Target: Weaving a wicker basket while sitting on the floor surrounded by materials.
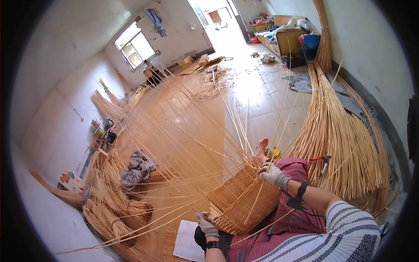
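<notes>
A partly woven wicker basket (pixel 244 201) rests tilted against my lap, with long loose rods fanning out from its upper edge. My right hand (pixel 274 174), in a pale glove with bare fingertips, is closed around a rod at the basket's right upper corner. At the left lower corner my left hand (pixel 207 223), gloved the same way, has its fingers bent against the basket's edge; what lies between them is partly hidden. Red-and-white striped cloth (pixel 283 209) covers my legs, and a bare foot (pixel 262 149) shows beyond the basket.
A large bundle of wicker rods (pixel 336 144) lies at right, with a red-handled cutting tool (pixel 322 158) on it. More bundles (pixel 109 187) and a grey cloth (pixel 139 168) lie at left. White paper (pixel 187 240) is near my left hand. A hammer (pixel 213 72) stands among scraps farther off.
</notes>
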